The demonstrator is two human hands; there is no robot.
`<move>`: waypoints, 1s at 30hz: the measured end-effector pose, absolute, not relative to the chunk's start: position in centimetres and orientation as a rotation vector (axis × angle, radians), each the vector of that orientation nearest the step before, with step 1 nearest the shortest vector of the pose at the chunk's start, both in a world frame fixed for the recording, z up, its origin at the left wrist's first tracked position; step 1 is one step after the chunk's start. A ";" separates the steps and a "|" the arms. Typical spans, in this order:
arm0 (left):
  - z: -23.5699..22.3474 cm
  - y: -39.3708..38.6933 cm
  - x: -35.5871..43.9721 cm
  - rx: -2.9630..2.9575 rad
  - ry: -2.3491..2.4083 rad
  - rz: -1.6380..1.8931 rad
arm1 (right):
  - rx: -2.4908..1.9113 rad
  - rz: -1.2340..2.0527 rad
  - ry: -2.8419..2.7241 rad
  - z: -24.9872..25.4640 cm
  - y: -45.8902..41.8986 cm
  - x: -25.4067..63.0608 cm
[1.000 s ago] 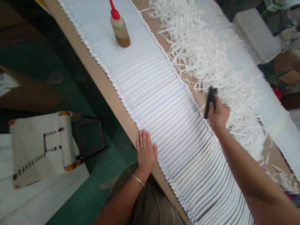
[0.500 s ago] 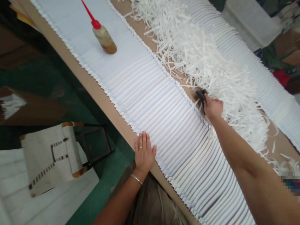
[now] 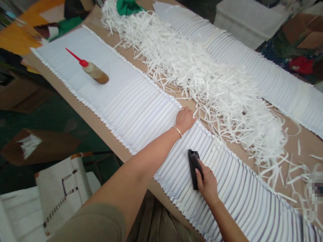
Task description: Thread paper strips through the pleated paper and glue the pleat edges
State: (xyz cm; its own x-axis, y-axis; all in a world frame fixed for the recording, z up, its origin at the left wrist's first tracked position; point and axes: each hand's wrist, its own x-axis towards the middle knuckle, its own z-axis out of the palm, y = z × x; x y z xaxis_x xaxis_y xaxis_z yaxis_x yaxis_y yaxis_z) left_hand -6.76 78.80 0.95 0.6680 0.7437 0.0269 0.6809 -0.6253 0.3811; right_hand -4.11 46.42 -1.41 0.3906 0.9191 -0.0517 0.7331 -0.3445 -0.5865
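Observation:
Long white sheets [image 3: 141, 104] lie overlapped in a ribbed row along the table, with small folded tabs on both long edges. My left hand [image 3: 184, 118], a bracelet at its wrist, reaches across to the far edge of this row. Its fingers are curled at the tabs; what they pinch is hidden. Over the ribbed sheets nearer to me, my right hand [image 3: 208, 181] grips a black hand tool [image 3: 194, 168] with a notched, channel-like end. A squeeze bottle [image 3: 95, 73] with a red spout and brownish contents sits on the flat part of the sheets, up left.
Beyond the row is a long heap of white paper strips [image 3: 202, 74] on the brown tabletop [image 3: 292, 134]. A second ribbed row [image 3: 247, 57] lies behind it, near a pale bin [image 3: 244, 20]. At lower left are a cloth-covered seat [image 3: 60, 191] and an open carton [image 3: 45, 148].
My left hand has gone from the near edge across to the far edge. My right hand has drawn the black tool back from the far edge over the sheets. The view has shifted.

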 end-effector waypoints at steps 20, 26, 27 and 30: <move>14.7 82.5 -27.9 1.531 1.398 0.052 | -2.206 0.379 -1.562 -1.3 47.5 -3.9; 20.3 84.0 -16.8 2.146 1.103 0.383 | -2.233 0.354 -1.576 -1.4 47.5 -3.8; 20.9 83.7 -14.6 2.303 0.965 0.492 | -2.229 0.365 -1.586 -1.2 47.4 -3.6; 20.1 81.2 -12.1 2.674 0.724 0.942 | -2.187 0.384 -1.628 -0.4 47.1 -3.3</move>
